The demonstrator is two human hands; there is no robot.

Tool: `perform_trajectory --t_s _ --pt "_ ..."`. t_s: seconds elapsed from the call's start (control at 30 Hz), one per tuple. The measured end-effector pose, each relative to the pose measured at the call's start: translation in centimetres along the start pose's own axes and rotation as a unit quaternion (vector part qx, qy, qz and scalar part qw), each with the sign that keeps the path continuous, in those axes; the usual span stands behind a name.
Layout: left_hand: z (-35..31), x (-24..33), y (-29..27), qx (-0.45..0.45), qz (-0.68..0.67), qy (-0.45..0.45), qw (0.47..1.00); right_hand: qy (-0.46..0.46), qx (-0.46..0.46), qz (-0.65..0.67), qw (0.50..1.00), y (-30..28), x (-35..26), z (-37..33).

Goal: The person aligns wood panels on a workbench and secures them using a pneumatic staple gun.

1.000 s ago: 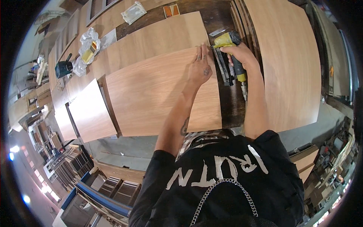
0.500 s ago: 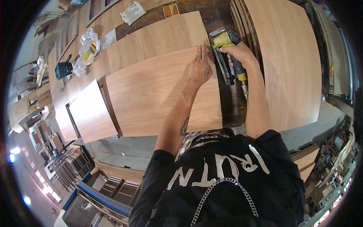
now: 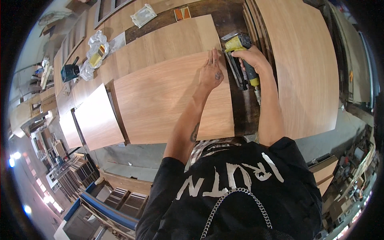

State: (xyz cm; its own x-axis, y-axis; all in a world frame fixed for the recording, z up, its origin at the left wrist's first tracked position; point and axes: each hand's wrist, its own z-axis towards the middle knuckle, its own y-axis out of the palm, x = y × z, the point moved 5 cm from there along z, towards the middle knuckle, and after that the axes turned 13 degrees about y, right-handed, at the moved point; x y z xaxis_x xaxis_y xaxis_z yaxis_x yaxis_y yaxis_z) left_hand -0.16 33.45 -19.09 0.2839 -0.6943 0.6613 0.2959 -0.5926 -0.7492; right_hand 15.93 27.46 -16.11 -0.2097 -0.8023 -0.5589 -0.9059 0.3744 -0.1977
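My left hand (image 3: 212, 74) lies flat, fingers stretched forward, on the far right corner of a light wood panel (image 3: 160, 100). That panel rests over another wood board (image 3: 172, 42), which shows beyond its far edge. In my right hand (image 3: 258, 60) is a yellow-green and black nail gun (image 3: 237, 43), gripped by its handle. Its nose is at the right edge of the boards, close to my left fingertips; whether it touches the wood is hard to make out. The gun's dark magazine points back toward me, and an air fitting (image 3: 257, 95) extends from the handle's base.
A large wood panel (image 3: 304, 68) tops a stack at the right. Beyond the boards are a small box with orange-brown strips (image 3: 183, 14) and a clear plastic pack (image 3: 143, 16). Crumpled plastic with a yellow item (image 3: 97, 58) and a dark teal tool (image 3: 70, 72) sit at the left.
The view has shifted slightly. The nail gun's nose is a touch nearer the boards' right edge, while my left hand stays in the same spot on the panel.
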Motion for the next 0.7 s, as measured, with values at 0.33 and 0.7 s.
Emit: perform_trajectory --t_s 0.33,0.7 --pt "-2.5 -1.3 -0.6 0.066 -0.038 0.057 0.995 -0.183 0.036 0.047 0.981 -0.5 -2.0 2.0" --pt "-33.1 -3.6 -3.8 0.421 -0.332 -0.170 0.827 -0.254 0.332 -0.215 0.883 -1.6 -5.2 4.5"
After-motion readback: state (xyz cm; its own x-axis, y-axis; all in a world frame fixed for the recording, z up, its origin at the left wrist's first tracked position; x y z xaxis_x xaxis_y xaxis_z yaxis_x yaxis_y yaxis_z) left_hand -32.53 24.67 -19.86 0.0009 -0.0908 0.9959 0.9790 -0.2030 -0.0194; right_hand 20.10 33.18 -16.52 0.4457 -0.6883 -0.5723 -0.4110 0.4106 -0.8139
